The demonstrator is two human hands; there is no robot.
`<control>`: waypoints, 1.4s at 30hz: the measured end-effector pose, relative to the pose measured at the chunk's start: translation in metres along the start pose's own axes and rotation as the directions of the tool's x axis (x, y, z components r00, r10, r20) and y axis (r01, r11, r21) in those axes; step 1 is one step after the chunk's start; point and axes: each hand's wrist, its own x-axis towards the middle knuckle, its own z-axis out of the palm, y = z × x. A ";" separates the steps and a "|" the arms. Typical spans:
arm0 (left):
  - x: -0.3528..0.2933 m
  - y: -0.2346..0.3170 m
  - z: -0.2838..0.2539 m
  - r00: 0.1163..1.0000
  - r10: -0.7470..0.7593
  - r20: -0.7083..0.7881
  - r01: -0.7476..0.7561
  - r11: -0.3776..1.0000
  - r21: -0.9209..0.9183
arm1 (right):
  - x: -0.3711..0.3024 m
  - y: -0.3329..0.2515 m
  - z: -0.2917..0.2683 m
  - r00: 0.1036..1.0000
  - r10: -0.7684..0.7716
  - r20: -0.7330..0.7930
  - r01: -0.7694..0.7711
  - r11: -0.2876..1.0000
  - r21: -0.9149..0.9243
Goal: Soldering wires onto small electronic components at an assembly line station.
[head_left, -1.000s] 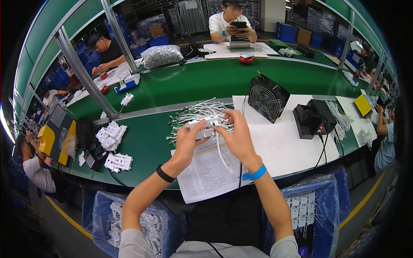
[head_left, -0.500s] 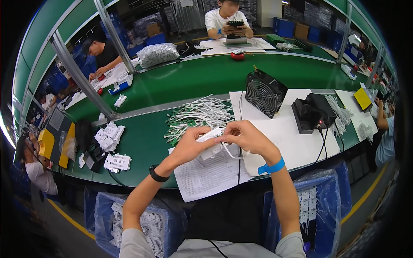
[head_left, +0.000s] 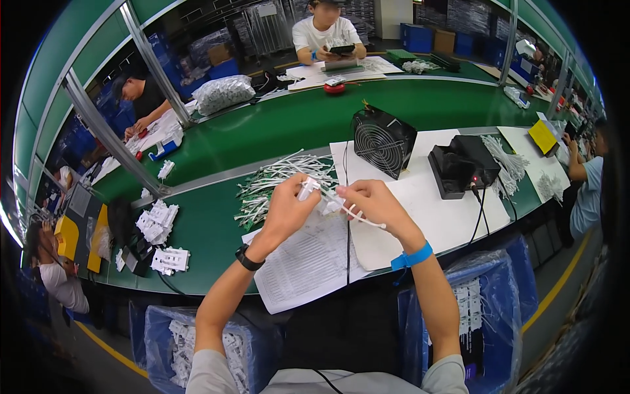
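Note:
My left hand (head_left: 289, 209) is closed around a white plastic housing (head_left: 308, 189), its thumb and fingers gripping one end. At the housing's other side my right hand (head_left: 379, 206) is pinched, with a white cable (head_left: 365, 221) trailing below its fingers. The fingers partly hide where cable and housing meet. Both hands are above a printed paper sheet (head_left: 295, 276) on the green bench. Just beyond my left hand lies a heap of white cables with small green boards (head_left: 269, 184).
A black fan (head_left: 384, 146) and black device (head_left: 462, 167) stand right on white board (head_left: 426, 210). White housings (head_left: 157, 222) lie left. Blue lined bins (head_left: 262, 335) flank me. Beyond the green conveyor (head_left: 282, 125), a person (head_left: 325, 29) works; others sit left and right.
The white housing has been turned and tilted between my hands, and the cable now points down to the right. The whole view has shifted slightly.

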 end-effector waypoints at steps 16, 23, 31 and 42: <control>0.042 0.014 0.091 0.996 -0.033 0.082 0.071 0.852 -0.518 | -0.034 0.025 0.005 0.703 -0.665 -0.251 0.259 0.569 -0.781; 0.025 0.019 0.094 0.933 -0.059 0.356 0.203 0.902 -0.381 | -0.040 0.082 -0.127 0.577 -0.125 -0.807 0.309 0.948 0.074; 0.008 0.020 0.109 0.834 -0.009 0.552 0.190 0.944 -0.271 | 0.012 0.092 -0.202 0.525 -0.265 -0.808 0.020 0.954 -0.300; 0.009 -0.007 0.144 0.870 -0.133 0.475 0.252 0.948 -0.195 | 0.020 0.123 -0.206 0.410 -0.651 -0.639 0.069 0.721 -0.690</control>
